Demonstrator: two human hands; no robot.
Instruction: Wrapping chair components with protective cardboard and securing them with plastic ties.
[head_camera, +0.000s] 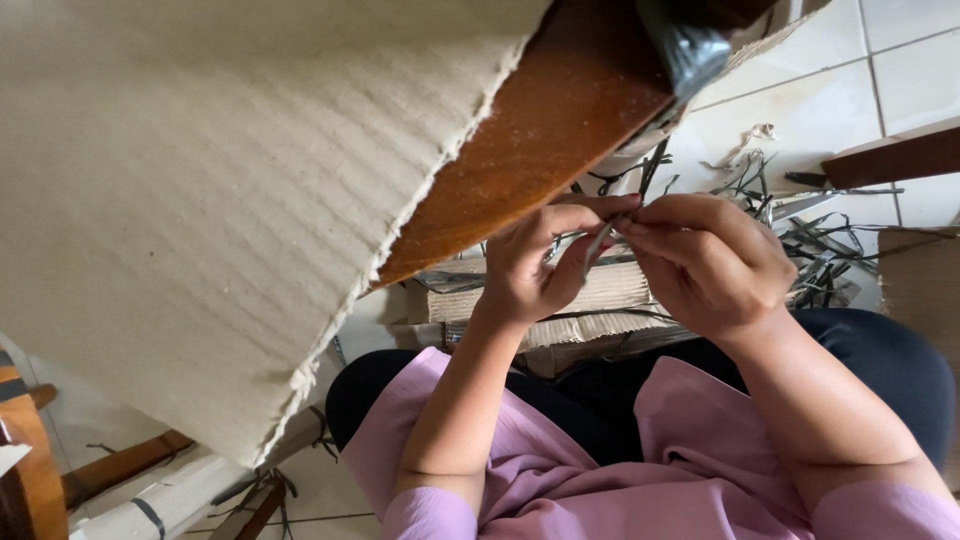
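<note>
1. Left hand (525, 265): raised in front of the torso, palm turned toward the body, fingers curled, thumb and forefinger pinched together at the tips.
2. Right hand (710, 260): level with the left, back of hand facing the camera, fingers bent inward, fingertips meeting those of the left hand.
3. Both forearms were bare and angled upward, converging; elbows bent, wrists slightly flexed.

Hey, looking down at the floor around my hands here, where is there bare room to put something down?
Bare white tile shows at upper right, bordered by the wooden board and the dark wooden piece. Crowded: the strip pile beyond the right hand, and the stacked cardboard under the left hand.
</note>
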